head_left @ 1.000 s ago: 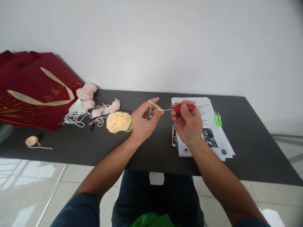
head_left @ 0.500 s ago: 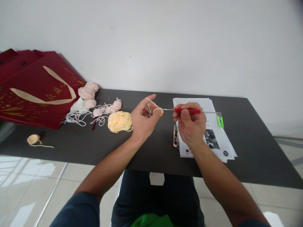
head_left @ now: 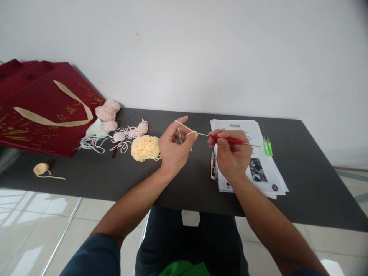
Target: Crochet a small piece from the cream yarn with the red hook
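My right hand (head_left: 232, 153) grips a crochet hook (head_left: 234, 141) by its red handle. Its thin metal shaft points left to the fingertips of my left hand (head_left: 175, 149), and the other metal end sticks out to the right. Cream yarn (head_left: 184, 125) runs over the raised left forefinger and down to the hook's tip. The left thumb and a finger pinch a small piece of yarn work there, mostly hidden, with a bit of orange at its edge. A pale yellow yarn ball (head_left: 145, 148) lies on the table just left of my left hand.
Printed sheets (head_left: 260, 176) lie under my right hand, with green thread snips (head_left: 267, 147) and a second pair of snips (head_left: 213, 166) by them. Pink yarn (head_left: 107, 110), white yarn (head_left: 96, 134) and red paper bags (head_left: 43, 103) are at left. A small cream crocheted piece (head_left: 41, 168) sits far left.
The hook has tilted, its right end dropping toward the green snips. My right hand has shifted slightly, and the yarn over my left forefinger looks straighter.
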A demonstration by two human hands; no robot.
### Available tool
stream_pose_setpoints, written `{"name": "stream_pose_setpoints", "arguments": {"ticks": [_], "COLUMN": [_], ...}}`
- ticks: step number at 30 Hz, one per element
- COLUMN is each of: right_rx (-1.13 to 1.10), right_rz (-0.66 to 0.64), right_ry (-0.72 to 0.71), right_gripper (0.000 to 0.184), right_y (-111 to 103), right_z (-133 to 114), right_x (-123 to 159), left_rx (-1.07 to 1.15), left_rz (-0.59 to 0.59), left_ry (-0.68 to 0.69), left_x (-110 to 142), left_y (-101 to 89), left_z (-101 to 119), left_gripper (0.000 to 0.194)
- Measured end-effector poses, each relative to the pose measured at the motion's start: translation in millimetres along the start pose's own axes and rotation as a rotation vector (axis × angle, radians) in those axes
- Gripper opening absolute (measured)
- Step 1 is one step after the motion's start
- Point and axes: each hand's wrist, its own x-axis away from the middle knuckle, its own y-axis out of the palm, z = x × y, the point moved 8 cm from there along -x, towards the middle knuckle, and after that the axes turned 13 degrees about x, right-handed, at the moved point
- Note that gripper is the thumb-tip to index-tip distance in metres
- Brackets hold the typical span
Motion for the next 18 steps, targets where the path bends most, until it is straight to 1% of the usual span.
{"name": "stream_pose_setpoints", "arguments": {"ticks": [4, 6, 9, 11, 15, 17, 18], "right_rx": [0.126, 0.148, 0.157, 0.169, 0.218, 0.239, 0.228], "right_rz": [0.028, 0.032, 0.016, 0.003, -0.003, -0.016, -0.041], "right_ry": [-0.024, -0.056, -0.121, -0.164, -0.237, -0.243, -0.208], "right_gripper": [0.006, 0.004, 0.012, 0.017, 0.025, 0.026, 0.026], "right_y": [1, 2, 5, 7, 9, 8, 8], "right_z": [-10, -13, -15, -14, -12, -9, -4], "right_x": [7, 10, 15, 17, 20, 19, 19], "left_rx": [-0.063, -0.092, -0.109, -0.085, 0.058, 0.14, 0.176], "left_rz": [0.022, 0.024, 0.039, 0.054, 0.096, 0.115, 0.12], "left_ry": [0.056, 0.094, 0.129, 0.09, -0.076, -0.132, -0.152], "left_x": [2, 3, 4, 2, -2, -3, -4], "left_y": [-2.5, -3.4, -5.2, -6.3, -8.2, -8.5, -8.4], "left_z": [0, 1, 2, 0, -12, -18, -20], "left_gripper": [0.039, 0.036, 0.032, 0.033, 0.042, 0.044, 0.045]}}
